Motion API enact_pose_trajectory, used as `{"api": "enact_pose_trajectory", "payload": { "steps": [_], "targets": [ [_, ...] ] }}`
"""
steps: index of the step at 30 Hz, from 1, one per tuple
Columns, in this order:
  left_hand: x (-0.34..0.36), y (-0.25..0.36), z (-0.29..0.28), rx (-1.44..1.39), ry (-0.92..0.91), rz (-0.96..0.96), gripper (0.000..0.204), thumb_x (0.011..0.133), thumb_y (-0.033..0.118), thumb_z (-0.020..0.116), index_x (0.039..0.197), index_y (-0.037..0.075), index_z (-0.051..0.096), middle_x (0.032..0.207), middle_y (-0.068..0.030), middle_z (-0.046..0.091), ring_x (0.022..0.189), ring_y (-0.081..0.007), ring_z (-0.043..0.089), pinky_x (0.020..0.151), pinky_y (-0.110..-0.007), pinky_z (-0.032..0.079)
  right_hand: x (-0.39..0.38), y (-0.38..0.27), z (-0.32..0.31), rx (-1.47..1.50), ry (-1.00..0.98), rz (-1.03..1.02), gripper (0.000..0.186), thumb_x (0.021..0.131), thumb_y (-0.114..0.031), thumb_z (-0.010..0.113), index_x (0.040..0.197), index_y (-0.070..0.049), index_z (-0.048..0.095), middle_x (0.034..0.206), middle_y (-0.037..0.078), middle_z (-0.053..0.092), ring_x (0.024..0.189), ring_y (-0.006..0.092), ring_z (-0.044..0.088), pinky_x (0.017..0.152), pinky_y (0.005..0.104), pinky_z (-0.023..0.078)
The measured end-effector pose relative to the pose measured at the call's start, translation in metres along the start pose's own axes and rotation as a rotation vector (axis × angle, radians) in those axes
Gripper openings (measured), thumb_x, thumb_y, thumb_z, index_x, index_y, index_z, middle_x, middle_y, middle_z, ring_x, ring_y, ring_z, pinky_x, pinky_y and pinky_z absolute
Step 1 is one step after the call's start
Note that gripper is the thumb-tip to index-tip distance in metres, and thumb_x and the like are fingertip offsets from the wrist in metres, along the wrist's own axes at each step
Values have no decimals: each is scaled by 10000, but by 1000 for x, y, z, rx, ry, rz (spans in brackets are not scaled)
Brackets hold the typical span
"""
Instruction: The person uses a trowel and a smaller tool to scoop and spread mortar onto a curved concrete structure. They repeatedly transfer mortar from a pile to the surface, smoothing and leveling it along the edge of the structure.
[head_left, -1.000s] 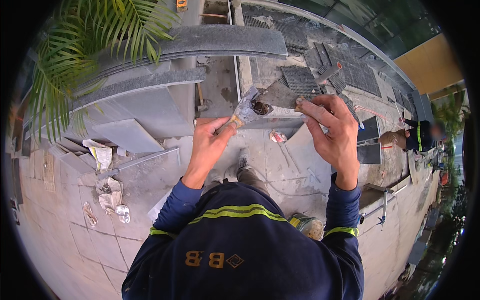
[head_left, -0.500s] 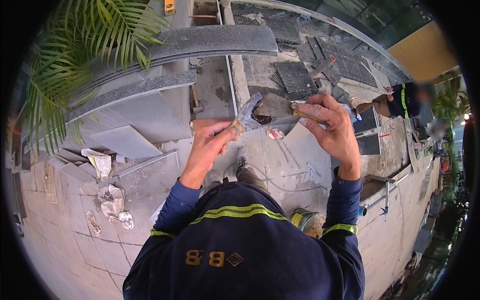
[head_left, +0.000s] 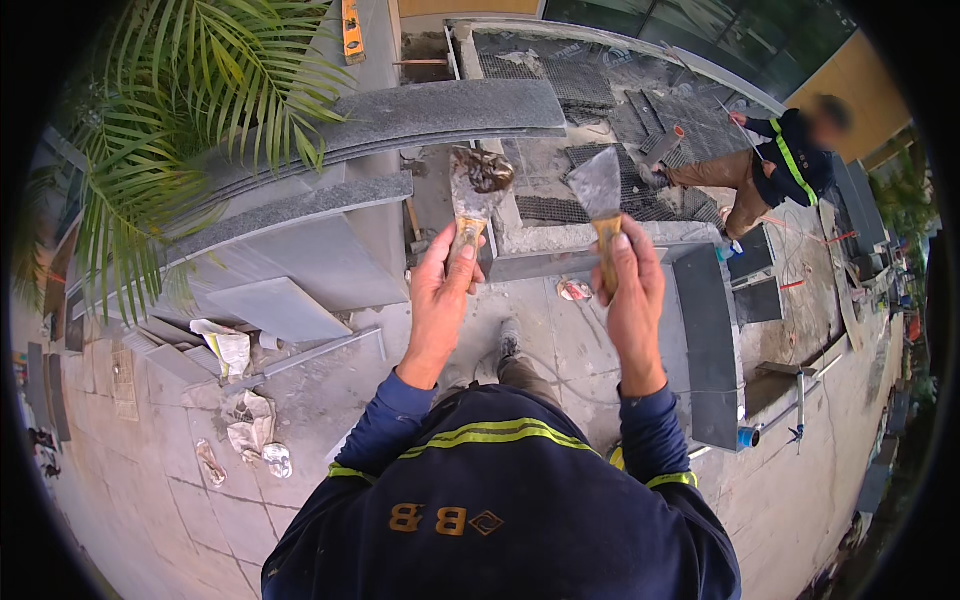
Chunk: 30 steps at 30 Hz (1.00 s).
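Note:
My left hand point(head_left: 445, 290) grips a putty knife point(head_left: 480, 182) by its yellowish handle, blade upward, with a lump of dark brown, glossy paste on the blade. To its right, my right hand point(head_left: 630, 285) grips a second putty knife point(head_left: 596, 182) upright by a similar handle; its triangular metal blade is greyish and smeared. The two blades are held apart, side by side, over a low grey stone ledge and trench at the front.
Stone slabs point(head_left: 440, 105) and palm fronds point(head_left: 200, 80) lie left and ahead. Black grids point(head_left: 570, 85) cover the raised bed, where a co-worker point(head_left: 790, 160) stands at right. Scraps point(head_left: 250, 425), a metal bar point(head_left: 310, 355) and a dark panel point(head_left: 705, 340) are on or beside the paving.
The two knives, earlier crossed and touching horizontally, have separated and turned upright, showing the paste on the left blade. The co-worker now appears higher in view, more of their legs showing.

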<state>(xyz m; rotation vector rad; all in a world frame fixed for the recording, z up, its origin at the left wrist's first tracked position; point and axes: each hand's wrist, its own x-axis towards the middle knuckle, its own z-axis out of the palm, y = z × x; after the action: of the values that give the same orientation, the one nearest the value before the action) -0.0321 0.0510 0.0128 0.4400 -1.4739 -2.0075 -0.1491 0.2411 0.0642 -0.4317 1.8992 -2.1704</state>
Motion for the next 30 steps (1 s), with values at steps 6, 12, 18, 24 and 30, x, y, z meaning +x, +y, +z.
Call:
{"api": "enact_pose_trajectory", "payload": {
  "steps": [6,12,18,24,30],
  "targets": [
    [-4,-9,13,175,-21,2,498,1109,257,549,1532,9,465,1235,-36,661,843,-64,559,738,-252,489,-36,11,39,180,-124,224,382,1115,-236,525,1424,-14,544,992,34,662,590,30,497,474,183,365],
    [-13,-20,24,285,-37,93,470,1074,138,586,1492,-53,489,1143,-92,633,866,-125,615,752,-278,516,-36,25,43,218,-63,201,370,1115,-222,522,1416,-6,546,989,41,662,592,28,493,499,190,380],
    [-24,-31,8,605,-161,291,400,1008,92,644,1366,-83,614,1145,-101,685,865,-119,620,755,-275,512,-22,-6,28,265,-108,93,362,1098,-213,557,1416,-40,574,1083,67,689,620,49,526,525,186,377],
    [-7,-2,-26,262,-280,-246,425,954,130,667,1328,-72,662,1030,-88,727,721,-80,556,632,-252,443,14,-12,-44,-253,-351,-381,308,1006,-143,683,1294,-35,696,1151,94,690,906,142,641,740,267,513],
    [-15,11,-32,53,-400,-359,406,946,114,632,1300,-80,678,955,-65,726,683,-67,513,589,-249,402,13,-23,-59,-593,-510,-472,293,855,-40,794,1144,-87,785,1148,106,694,1071,248,654,904,356,527]
  ]
}}
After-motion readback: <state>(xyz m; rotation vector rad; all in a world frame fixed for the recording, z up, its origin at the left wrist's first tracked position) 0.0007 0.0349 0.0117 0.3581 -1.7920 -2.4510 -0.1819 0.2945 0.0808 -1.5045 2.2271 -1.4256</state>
